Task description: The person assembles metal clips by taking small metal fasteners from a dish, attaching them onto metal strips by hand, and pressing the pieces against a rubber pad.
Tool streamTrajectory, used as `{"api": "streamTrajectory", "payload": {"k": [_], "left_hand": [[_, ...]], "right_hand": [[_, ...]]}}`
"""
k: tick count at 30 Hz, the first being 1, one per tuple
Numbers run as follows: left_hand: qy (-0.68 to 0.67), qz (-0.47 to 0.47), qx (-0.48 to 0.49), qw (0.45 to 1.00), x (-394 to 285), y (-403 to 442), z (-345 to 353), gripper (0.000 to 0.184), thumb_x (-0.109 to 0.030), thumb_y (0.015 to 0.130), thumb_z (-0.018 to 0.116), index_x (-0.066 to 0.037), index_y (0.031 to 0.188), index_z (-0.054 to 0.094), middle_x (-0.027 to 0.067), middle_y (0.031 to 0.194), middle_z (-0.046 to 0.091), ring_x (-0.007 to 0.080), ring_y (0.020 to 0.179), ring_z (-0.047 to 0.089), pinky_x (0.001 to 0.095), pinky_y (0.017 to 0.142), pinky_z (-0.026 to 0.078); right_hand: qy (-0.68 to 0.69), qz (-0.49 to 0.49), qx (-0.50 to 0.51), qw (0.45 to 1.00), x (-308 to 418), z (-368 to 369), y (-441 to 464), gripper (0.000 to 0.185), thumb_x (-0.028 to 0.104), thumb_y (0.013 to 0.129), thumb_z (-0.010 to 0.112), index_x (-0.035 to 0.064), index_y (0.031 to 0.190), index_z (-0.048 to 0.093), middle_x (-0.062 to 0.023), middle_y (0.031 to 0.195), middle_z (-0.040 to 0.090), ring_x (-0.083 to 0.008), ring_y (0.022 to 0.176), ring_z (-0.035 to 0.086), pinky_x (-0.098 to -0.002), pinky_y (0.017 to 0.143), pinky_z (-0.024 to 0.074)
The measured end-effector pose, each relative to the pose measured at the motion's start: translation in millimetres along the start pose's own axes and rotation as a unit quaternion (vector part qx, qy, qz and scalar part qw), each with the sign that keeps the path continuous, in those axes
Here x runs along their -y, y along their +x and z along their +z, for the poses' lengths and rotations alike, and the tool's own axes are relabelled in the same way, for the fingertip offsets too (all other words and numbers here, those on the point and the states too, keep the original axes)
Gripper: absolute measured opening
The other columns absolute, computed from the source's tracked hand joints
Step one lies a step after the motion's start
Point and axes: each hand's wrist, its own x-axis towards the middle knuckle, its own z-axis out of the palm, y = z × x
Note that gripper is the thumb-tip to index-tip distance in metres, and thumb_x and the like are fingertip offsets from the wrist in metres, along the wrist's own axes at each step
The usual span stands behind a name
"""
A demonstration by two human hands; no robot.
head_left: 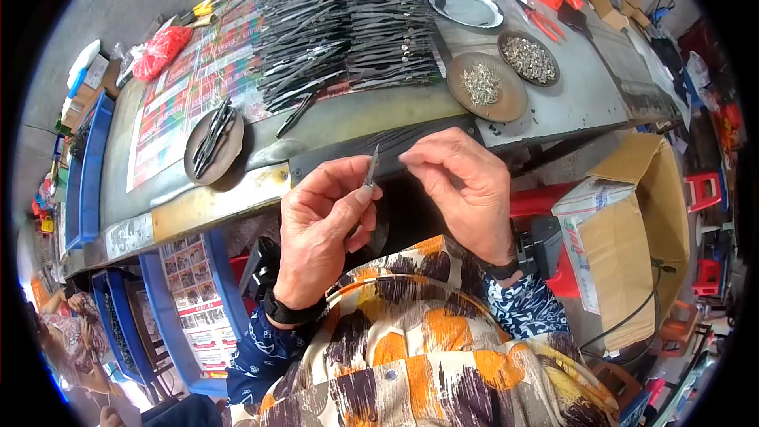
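My left hand (326,217) is closed, pinching a slim pointed metal piece (372,166) between thumb and fingers with its tip upward. To its right, my right hand (466,190) has thumb and forefinger pressed together, a short way from the metal piece. Whatever may be between those fingertips is too small to make out. Beyond both hands, rows of thin dark metal strips (304,39) cover the bench. A single dark strip (295,115) lies apart from them, near a round dish (229,164) holding several dark slim pieces (210,141).
A brown dish (510,104) and a darker bowl (507,41) hold small silvery parts. Behind them are a white-rimmed plate (492,14) and red-handled pliers (544,25). A cardboard box (613,261) stands at right below the bench edge; a blue crate (162,300) is at left. Another person (75,332) is at lower left.
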Motion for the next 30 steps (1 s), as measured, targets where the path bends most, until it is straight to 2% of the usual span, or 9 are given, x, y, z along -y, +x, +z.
{"api": "streamTrajectory", "payload": {"k": [5, 6, 9, 12, 15, 21, 27, 30], "left_hand": [[-0.023, -0.018, -0.012, 1.000, -0.8, -8.5, 4.4, 0.027, -0.001, 0.094, 0.059, 0.001, 0.121, 0.061, 0.0056, 0.092, 0.066, 0.0048, 0.063, 0.054, 0.0171, 0.046, 0.037], [-0.021, -0.015, -0.014, 1.000, -1.0, -9.7, 4.3, 0.027, -0.001, 0.094, 0.059, 0.001, 0.121, 0.061, 0.0055, 0.092, 0.066, 0.0048, 0.063, 0.054, 0.0171, 0.046, 0.038], [-0.015, -0.005, -0.011, 1.000, 0.5, -11.1, 2.9, 0.028, -0.001, 0.094, 0.060, 0.002, 0.121, 0.061, 0.0052, 0.092, 0.065, 0.0047, 0.064, 0.054, 0.0170, 0.047, 0.038], [-0.010, 0.004, -0.007, 1.000, 2.0, -11.4, 1.9, 0.029, -0.001, 0.093, 0.060, 0.002, 0.122, 0.060, 0.0048, 0.091, 0.065, 0.0047, 0.064, 0.054, 0.0170, 0.047, 0.038], [-0.007, 0.014, -0.015, 1.000, 4.2, -11.7, 2.8, 0.030, -0.001, 0.093, 0.061, 0.002, 0.123, 0.060, 0.0041, 0.090, 0.065, 0.0045, 0.063, 0.053, 0.0169, 0.047, 0.038], [0.022, 0.040, 0.003, 0.999, 7.9, -11.1, -2.5, 0.031, 0.001, 0.092, 0.062, 0.002, 0.122, 0.062, 0.0024, 0.089, 0.062, 0.0038, 0.064, 0.054, 0.0166, 0.048, 0.039], [0.118, 0.107, -0.015, 0.987, 17.6, -9.7, -4.1, 0.032, 0.007, 0.090, 0.060, 0.001, 0.121, 0.064, 0.0012, 0.097, 0.058, 0.0045, 0.069, 0.057, 0.0175, 0.053, 0.046], [0.137, 0.131, -0.015, 0.982, 20.7, -9.3, -4.3, 0.033, 0.009, 0.089, 0.059, 0.000, 0.121, 0.064, 0.0008, 0.099, 0.057, 0.0047, 0.072, 0.058, 0.0177, 0.054, 0.048]], "right_hand": [[0.017, -0.021, 0.010, 1.000, 8.4, 14.2, -0.2, 0.017, -0.010, 0.080, 0.064, -0.0003, 0.094, 0.067, -0.0111, 0.090, 0.067, -0.0250, 0.083, 0.065, -0.0312, 0.072, 0.0524], [0.020, -0.034, 0.007, 0.999, 6.2, 16.0, -0.8, 0.020, -0.011, 0.080, 0.064, -0.0005, 0.097, 0.065, -0.0103, 0.090, 0.065, -0.0230, 0.082, 0.065, -0.0296, 0.069, 0.0524], [0.061, 0.036, 0.006, 0.997, 11.8, 18.2, -4.4, 0.021, -0.011, 0.082, 0.063, -0.0005, 0.099, 0.062, -0.0080, 0.088, 0.063, -0.0159, 0.079, 0.065, -0.0264, 0.066, 0.0520], [0.090, 0.050, -0.003, 0.995, 14.8, 21.0, -5.6, 0.020, -0.011, 0.084, 0.062, -0.0007, 0.101, 0.059, -0.0055, 0.087, 0.061, -0.0088, 0.076, 0.063, -0.0226, 0.063, 0.0517], [0.113, 0.061, -0.005, 0.992, 19.0, 21.8, -4.4, 0.017, -0.011, 0.086, 0.062, -0.0010, 0.100, 0.059, -0.0042, 0.088, 0.061, -0.0064, 0.075, 0.062, -0.0215, 0.063, 0.0523], [0.108, 0.070, -0.002, 0.992, 17.6, 22.5, -4.6, 0.018, -0.011, 0.085, 0.063, -0.0009, 0.099, 0.058, -0.0044, 0.087, 0.061, -0.0074, 0.075, 0.062, -0.0221, 0.064, 0.0527], [-0.019, 0.010, -0.011, 1.000, 10.6, 24.1, -7.2, 0.020, -0.009, 0.083, 0.066, 0.0006, 0.099, 0.059, -0.0049, 0.087, 0.062, -0.0091, 0.076, 0.062, -0.0229, 0.063, 0.0515], [0.031, 0.040, -0.026, 0.998, 9.5, 26.5, -10.5, 0.019, -0.007, 0.083, 0.067, 0.0006, 0.099, 0.059, -0.0044, 0.086, 0.062, -0.0082, 0.075, 0.061, -0.0229, 0.063, 0.0510]]}}
